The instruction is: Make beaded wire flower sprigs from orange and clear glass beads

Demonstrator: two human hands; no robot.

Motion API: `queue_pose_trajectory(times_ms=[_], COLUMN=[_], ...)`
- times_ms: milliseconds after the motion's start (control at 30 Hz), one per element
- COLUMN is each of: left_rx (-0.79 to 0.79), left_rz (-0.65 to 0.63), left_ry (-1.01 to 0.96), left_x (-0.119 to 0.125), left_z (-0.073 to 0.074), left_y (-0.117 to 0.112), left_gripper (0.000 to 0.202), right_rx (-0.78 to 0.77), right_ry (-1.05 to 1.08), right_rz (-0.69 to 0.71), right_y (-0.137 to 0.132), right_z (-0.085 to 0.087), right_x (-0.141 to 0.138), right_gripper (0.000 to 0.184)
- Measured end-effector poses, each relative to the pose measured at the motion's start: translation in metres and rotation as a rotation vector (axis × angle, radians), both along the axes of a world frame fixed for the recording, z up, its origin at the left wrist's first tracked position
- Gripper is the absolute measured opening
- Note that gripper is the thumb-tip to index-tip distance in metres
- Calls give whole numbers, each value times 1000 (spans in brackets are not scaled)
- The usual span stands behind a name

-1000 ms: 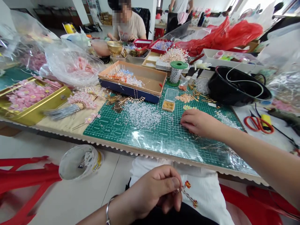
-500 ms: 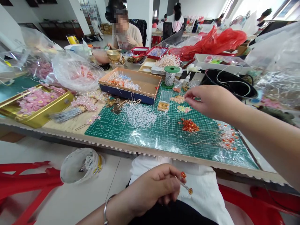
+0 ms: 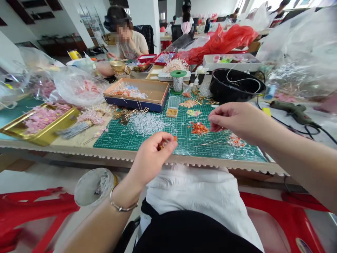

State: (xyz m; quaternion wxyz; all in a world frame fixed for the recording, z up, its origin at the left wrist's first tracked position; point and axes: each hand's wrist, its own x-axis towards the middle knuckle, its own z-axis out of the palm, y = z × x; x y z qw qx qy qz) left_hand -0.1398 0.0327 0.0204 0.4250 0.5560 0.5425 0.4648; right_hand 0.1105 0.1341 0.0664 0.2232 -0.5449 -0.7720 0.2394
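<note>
Left hand (image 3: 154, 158) is pinching an orange beaded sprig (image 3: 168, 143); right hand (image 3: 237, 121) is hovering nearly closed, its hold unclear, over finished orange sprigs (image 3: 198, 128) on a green cutting mat (image 3: 118, 140), loose clear beads (image 3: 146, 123) remaining heaped.

Bright, even daylight fills the room from the windows (image 3: 279, 5) at the far upper right, washing that corner pale. Shadows are soft and faint. Glare streaks the glossy cutting mat (image 3: 210, 149) and the clear bag (image 3: 295, 38). Wide-angle distortion bows the table's front edge (image 3: 147, 157) and stretches the corners, and the red chair (image 3: 31, 207) at lower left looks blurred.
</note>
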Motion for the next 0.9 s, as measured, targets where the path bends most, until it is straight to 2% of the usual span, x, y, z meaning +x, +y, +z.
queue_pose_trajectory(times_ms=[100, 233, 300, 333, 400, 467, 533, 600, 667, 800, 900], left_rx=[113, 234, 251, 232, 160, 101, 84, 73, 54, 1, -38], left_rz=[63, 88, 88, 77, 21, -88, -154, -166, -158, -149, -143], left_ry=[107, 221, 392, 530, 841, 1071, 1159, 1217, 1271, 1337, 1362], left_x=[-2, -2, 2, 6, 13, 21, 26, 27, 24, 10, -1], left_z=[5, 26, 34, 35, 28, 12, -8, -26, -39, -44, -42], left_y=[6, 5, 10, 15, 29, 46, 60, 72, 81, 100, 111], left_gripper=[22, 43, 43, 36, 22, 36, 45, 41, 35, 33, 34], right_rx=[-85, -93, -61, -48, -42, -52, -51, -29, 16, 90, 68], right_ry=[137, 165, 131, 114, 98, 106, 123, 147, 180, 262, 243], right_rz=[-9, -16, -45, -53, -39, -4, 25, 34, 18, -22, -39], right_y=[-5, -21, -23, -22, -16, -9, -4, -4, -5, -6, -1], right_z=[3, 12, 14, 14, 12, 9, 8, 12, 20, 32, 31], right_x=[7, 12, 10, 8, 2, -5, -11, -13, -10, 0, 3], right_gripper=[33, 26, 20, 18, 15, 17, 19, 18, 14, 17, 14])
